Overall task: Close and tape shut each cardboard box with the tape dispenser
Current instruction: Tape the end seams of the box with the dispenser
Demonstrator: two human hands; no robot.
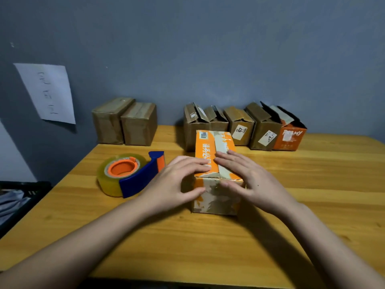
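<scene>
I press both flat, open palms, left hand (183, 180) and right hand (248, 180), onto the orange box (216, 174) mid-table, holding its flaps shut; the tape dispenser (129, 174) waits just left, within reach.

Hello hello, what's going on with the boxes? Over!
Left hand and right hand flat on the orange box, pressing flaps shut. Tape dispenser idle on table, left of it. Nothing in the way.
</scene>
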